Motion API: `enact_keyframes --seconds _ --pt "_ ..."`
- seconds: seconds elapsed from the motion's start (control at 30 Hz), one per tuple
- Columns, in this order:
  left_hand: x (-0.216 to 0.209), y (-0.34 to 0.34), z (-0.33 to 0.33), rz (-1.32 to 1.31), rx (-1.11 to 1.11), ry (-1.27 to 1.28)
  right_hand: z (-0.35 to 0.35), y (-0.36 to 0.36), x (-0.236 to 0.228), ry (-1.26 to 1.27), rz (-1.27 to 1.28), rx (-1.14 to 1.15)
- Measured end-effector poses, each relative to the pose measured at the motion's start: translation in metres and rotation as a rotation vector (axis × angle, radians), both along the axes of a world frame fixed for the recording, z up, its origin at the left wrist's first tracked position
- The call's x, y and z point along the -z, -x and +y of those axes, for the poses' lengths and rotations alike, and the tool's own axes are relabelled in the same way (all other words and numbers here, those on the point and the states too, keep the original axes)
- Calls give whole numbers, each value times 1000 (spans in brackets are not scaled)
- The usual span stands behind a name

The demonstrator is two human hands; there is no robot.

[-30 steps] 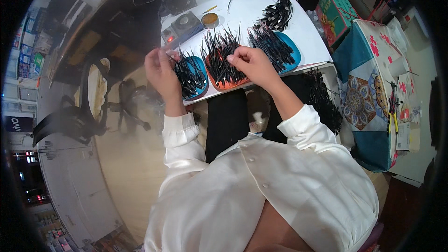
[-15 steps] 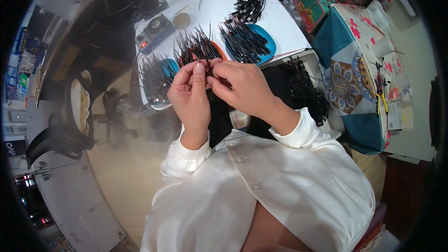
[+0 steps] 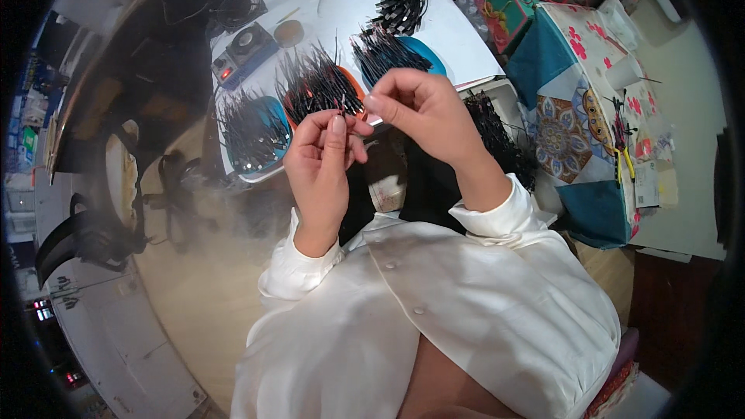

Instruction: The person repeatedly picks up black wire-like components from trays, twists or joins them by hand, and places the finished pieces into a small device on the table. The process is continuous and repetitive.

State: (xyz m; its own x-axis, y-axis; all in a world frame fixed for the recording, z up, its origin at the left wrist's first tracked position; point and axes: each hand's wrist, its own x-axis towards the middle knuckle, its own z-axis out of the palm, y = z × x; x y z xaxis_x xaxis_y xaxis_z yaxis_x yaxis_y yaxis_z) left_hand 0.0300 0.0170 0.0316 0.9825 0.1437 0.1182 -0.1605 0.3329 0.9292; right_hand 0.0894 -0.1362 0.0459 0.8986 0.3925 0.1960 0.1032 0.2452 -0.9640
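Between its thumb and forefinger my left hand (image 3: pixel 320 174) pinches a short thin wire, dark with a bit of red at its tip; most of it is hidden. My right hand (image 3: pixel 431 112) is raised just to the right, apart from the left, its thumb pressed against curled fingers; whatever lies in that pinch is too small to make out. Behind the hands, black wires (image 3: pixel 314 85) stand bunched in an orange tray (image 3: pixel 351 77). More dark wires (image 3: pixel 247 128) fill a blue tray (image 3: pixel 277 118) on the left, and another blue tray (image 3: pixel 423 54) of wires is partly covered by my right hand.
A blue box device with a lit red switch (image 3: pixel 226 74) sits on the white table (image 3: pixel 318 23) beside a round tin (image 3: pixel 289 32). At the far edge lies a bundle of black cables (image 3: pixel 403 4). To the right, yellow-handled pliers (image 3: pixel 625 163) rest on a patterned cloth (image 3: pixel 566 136).
My hands were together at the wire; my right hand has moved away to the right and up. The left keeps its pinch. The whole view has shifted slightly.
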Motion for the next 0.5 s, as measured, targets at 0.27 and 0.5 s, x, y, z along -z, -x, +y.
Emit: enact_keyframes --seconds 0.27,0.5 --pt "-3 3 0 -42 64 -53 5 5 -9 89 -83 -65" --pt "0 2 6 43 190 224 15 12 3 231 -693 312"
